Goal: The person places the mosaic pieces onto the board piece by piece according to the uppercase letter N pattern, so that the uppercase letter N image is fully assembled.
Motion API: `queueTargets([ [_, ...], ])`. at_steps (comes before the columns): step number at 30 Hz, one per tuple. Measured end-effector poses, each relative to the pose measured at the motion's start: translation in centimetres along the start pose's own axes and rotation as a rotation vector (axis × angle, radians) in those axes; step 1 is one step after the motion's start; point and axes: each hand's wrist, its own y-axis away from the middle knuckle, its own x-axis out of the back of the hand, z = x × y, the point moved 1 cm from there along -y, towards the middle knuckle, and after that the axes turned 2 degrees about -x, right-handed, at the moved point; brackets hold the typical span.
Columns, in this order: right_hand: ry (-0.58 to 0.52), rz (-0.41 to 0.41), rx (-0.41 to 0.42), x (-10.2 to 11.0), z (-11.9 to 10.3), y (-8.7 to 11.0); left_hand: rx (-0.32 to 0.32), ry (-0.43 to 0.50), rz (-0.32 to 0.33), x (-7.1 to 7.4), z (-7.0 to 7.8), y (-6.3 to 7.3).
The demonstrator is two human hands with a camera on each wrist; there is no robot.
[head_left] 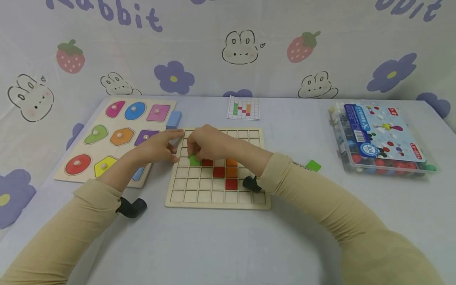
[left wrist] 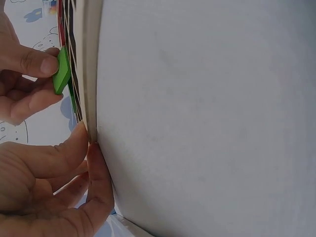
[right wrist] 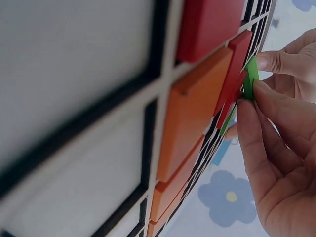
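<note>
My right hand point(head_left: 210, 143) pinches a green square tile point(right wrist: 251, 74) between thumb and fingers, over the left part of a wooden grid board point(head_left: 218, 202). In the right wrist view the tile stands tilted, with another green tile's edge point(right wrist: 227, 122) showing lower down by the board. Red tiles point(head_left: 219, 172) and orange tiles point(head_left: 232, 171) sit in the grid's squares. My left hand point(head_left: 156, 147) touches the board's left edge with its fingertips, index finger extended toward the upper corner. The right hand hides several squares.
At left lies a wooden shape puzzle point(head_left: 133, 118) with knobbed pieces, beside a blue block point(head_left: 174, 119). Behind the board is a small pattern card point(head_left: 244, 107). A loose green tile point(head_left: 314, 165) lies to the right, and farther right a clear plastic box point(head_left: 384, 136) of colored balls.
</note>
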Motion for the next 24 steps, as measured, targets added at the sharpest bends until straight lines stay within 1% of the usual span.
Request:
queueTargets([
  [6, 0.002, 0.008, -0.002, 0.0, 0.0, 0.1, 0.004, 0.001, 0.000, -0.1, 0.0, 0.1],
  [10, 0.003, 0.001, 0.020, 0.0, 0.0, 0.1, 0.008, 0.001, 0.000, -0.1, -0.1, 0.0],
  [13, 0.007, 0.023, 0.042, 0.3, -0.1, 0.3, 0.007, 0.005, -0.001, -0.1, -0.1, 0.0],
  [18, -0.004, 0.075, 0.053, 1.9, 0.0, 1.4, 0.003, 0.001, 0.000, -0.1, -0.1, -0.1],
  [24, -0.035, 0.097, 0.027, 3.7, 1.1, 3.6, 0.011, -0.001, 0.004, -0.1, 0.1, 0.0],
])
